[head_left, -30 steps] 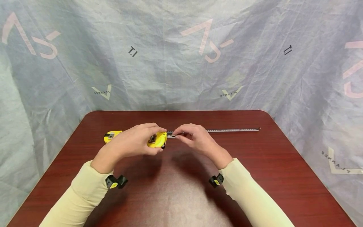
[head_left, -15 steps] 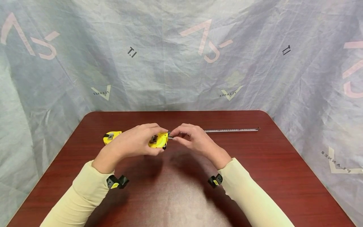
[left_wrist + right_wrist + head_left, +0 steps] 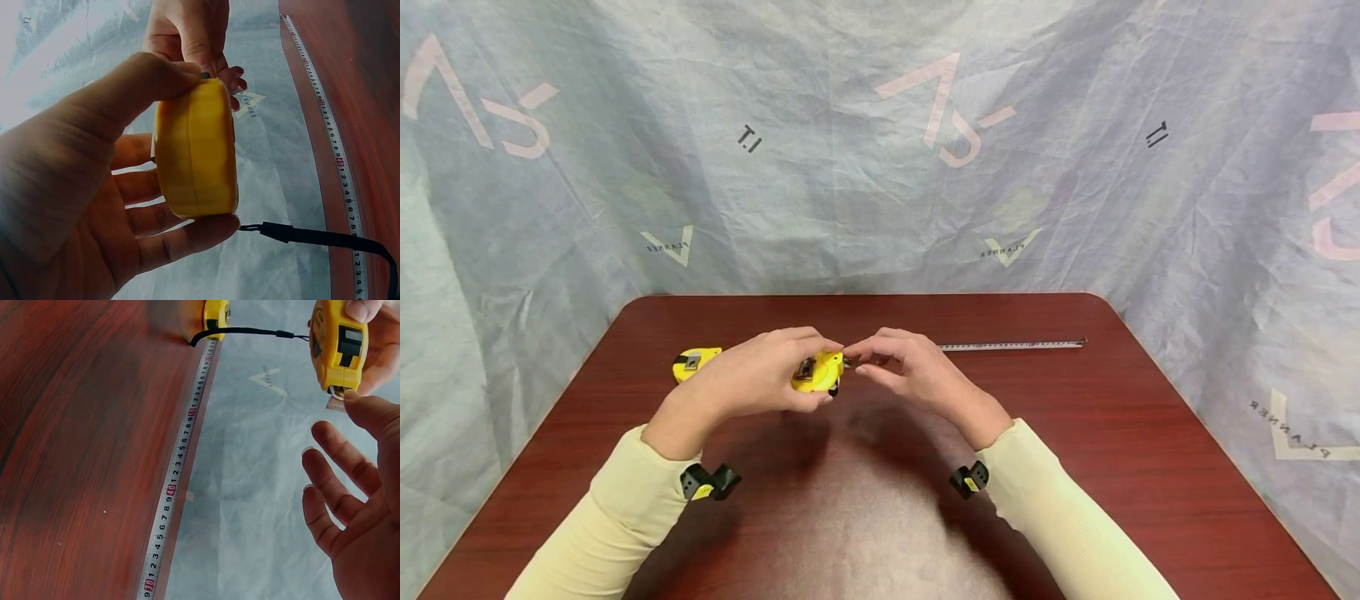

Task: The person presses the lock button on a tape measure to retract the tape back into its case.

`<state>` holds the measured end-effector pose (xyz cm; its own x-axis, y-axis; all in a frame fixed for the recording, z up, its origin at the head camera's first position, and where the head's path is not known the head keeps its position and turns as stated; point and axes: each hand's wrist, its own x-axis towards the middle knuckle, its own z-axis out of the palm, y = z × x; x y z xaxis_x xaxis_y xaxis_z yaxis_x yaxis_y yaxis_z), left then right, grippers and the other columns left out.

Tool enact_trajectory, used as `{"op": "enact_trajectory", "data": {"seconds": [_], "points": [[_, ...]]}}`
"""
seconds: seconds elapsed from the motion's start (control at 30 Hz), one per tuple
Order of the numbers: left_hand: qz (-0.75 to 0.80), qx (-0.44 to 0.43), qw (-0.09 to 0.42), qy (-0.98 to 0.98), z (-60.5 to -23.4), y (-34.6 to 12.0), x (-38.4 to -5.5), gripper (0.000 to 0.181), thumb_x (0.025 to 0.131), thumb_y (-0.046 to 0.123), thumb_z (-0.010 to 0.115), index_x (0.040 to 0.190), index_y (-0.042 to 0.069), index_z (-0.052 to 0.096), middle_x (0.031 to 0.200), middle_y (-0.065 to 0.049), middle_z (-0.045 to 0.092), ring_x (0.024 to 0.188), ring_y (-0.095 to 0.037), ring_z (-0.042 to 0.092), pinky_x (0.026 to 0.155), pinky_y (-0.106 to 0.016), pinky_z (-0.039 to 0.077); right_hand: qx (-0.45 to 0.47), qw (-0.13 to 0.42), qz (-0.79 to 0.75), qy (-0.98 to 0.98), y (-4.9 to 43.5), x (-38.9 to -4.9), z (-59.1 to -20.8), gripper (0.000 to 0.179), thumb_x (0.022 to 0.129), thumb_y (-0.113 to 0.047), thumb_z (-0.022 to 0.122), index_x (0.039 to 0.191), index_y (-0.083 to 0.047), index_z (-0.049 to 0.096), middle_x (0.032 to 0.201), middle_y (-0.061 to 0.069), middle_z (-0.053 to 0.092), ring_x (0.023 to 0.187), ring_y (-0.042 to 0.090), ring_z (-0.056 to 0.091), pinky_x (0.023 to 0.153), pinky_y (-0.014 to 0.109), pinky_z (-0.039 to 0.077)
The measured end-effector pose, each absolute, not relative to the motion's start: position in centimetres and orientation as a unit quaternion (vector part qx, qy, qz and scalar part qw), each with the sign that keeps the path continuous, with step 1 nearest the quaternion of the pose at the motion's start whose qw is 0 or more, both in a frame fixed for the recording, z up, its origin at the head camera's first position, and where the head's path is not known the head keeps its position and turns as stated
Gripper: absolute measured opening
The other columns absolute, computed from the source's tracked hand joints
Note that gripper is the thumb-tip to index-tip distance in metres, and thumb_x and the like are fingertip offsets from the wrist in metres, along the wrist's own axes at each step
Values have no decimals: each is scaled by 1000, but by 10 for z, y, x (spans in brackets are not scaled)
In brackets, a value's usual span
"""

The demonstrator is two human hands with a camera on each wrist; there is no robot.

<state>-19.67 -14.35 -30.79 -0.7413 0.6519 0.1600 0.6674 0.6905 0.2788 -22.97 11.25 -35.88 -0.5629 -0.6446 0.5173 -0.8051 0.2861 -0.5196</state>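
Observation:
My left hand (image 3: 760, 371) grips a yellow tape measure (image 3: 822, 372) above the table, thumb on one side and fingers on the other. A black wrist strap (image 3: 312, 236) hangs from its case. My right hand (image 3: 917, 367) is close beside the case's mouth; its thumb and forefinger pinch the blade's metal end hook (image 3: 335, 403), with very little blade showing. In the right wrist view its other fingers are apart from the case. A second yellow tape measure (image 3: 696, 364) lies on the table, its numbered blade (image 3: 1011, 344) drawn out to the right behind my hands.
The dark red wooden table (image 3: 880, 517) has rounded far corners. A grey printed cloth (image 3: 820, 167) hangs behind and along both sides of it. A black wrist band with a yellow mark (image 3: 709, 482) is on each of my wrists.
The short length of blade between the held case and my right fingers has slid almost wholly into the case. My right fingertips have come slightly left. The tape measure on the table stays put.

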Motion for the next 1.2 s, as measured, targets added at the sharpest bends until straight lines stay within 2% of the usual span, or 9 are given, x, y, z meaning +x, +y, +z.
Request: {"op": "enact_trajectory", "data": {"seconds": [0.23, 0.47, 0.7, 0.87, 1.2], "points": [[-158, -359, 28, -920, -310, -147, -196, 57, 83, 31, 82, 133, 8, 68, 114, 4, 64, 89, -11, 57, 79, -31, 50, 440, 94, 393, -802, 118, -228, -361, 26, 94, -11, 78, 120, -16, 75, 102, -6, 69, 91, 5, 64, 77, 27, 54], [-147, -350, 27, -925, -314, -156, -196, 59, 84, 32, 83, 135, 6, 67, 116, 1, 65, 91, -12, 58, 81, -33, 51, 414, 90, 384, -820, 135, -227, -364, 22, 95, -14, 77, 116, -19, 75, 102, -12, 68, 91, 6, 64, 78, 32, 55], [-143, -345, 36, -927, -320, -169, -195, 56, 82, 29, 83, 132, 8, 68, 112, 3, 64, 89, -12, 57, 80, -34, 50, 383, 72, 368, -844, 159, -227, -367, 23, 96, -16, 76, 118, -22, 74, 105, -10, 70, 93, 4, 65, 80, 38, 56], [-138, -337, 44, -930, -327, -182, -193, 54, 82, 29, 83, 130, 10, 68, 109, 6, 63, 87, -10, 56, 78, -33, 50, 372, 73, 356, -854, 179, -226, -371, 23, 96, -15, 76, 118, -21, 73, 105, -14, 68, 94, 5, 66, 80, 41, 57], [-124, -303, 43, -944, -338, -212, -184, 55, 82, 29, 84, 132, 12, 68, 112, 8, 63, 87, -8, 56, 75, -32, 50, 338, 83, 319, -882, 222, -220, -381, 23, 96, -20, 77, 118, -25, 73, 105, -15, 68, 94, 5, 64, 79, 36, 55]]}}
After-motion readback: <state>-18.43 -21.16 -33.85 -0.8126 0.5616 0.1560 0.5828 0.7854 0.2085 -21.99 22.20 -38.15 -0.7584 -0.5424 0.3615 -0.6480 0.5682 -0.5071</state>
